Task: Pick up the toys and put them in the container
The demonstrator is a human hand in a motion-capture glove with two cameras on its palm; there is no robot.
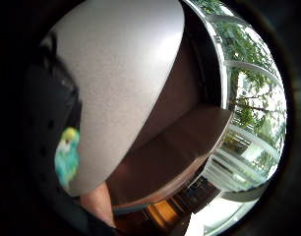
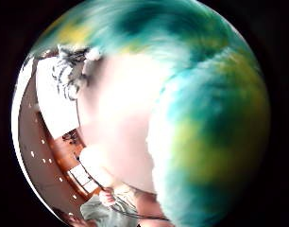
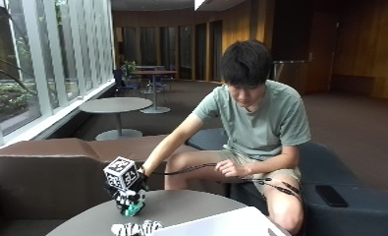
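From the outside view we see a person seated on a dark sofa, leaning over a round grey table [image 3: 180, 204], the gloved right hand [image 3: 129, 192] reaching down to its surface. The fingers curl round a teal plush toy [image 3: 134, 209], which sits low against the tabletop; we cannot tell whether it touches it. The bare left hand [image 3: 227, 168] rests on the person's lap. Just beside the gripped toy, at the table's near edge, lies a second toy, a black-and-white striped one [image 3: 136, 228], and next to that the white container [image 3: 226, 223], only partly in frame.

The thumb-side palm view gives us what the outside view cannot: teal and yellow fur [image 2: 206, 118] pressed close and filling most of the picture, with a pale patch beside it. The striped toy [image 2: 69, 71] shows at the fur's edge, next to the white container [image 2: 52, 101].

The little-finger-side view shows the grey table [image 1: 126, 73] spreading wide, a brown bench beyond it, and only a sliver of the teal toy [image 1: 67, 157], its yellow-and-white top against the black glove.

We count two toys, one container, one table.
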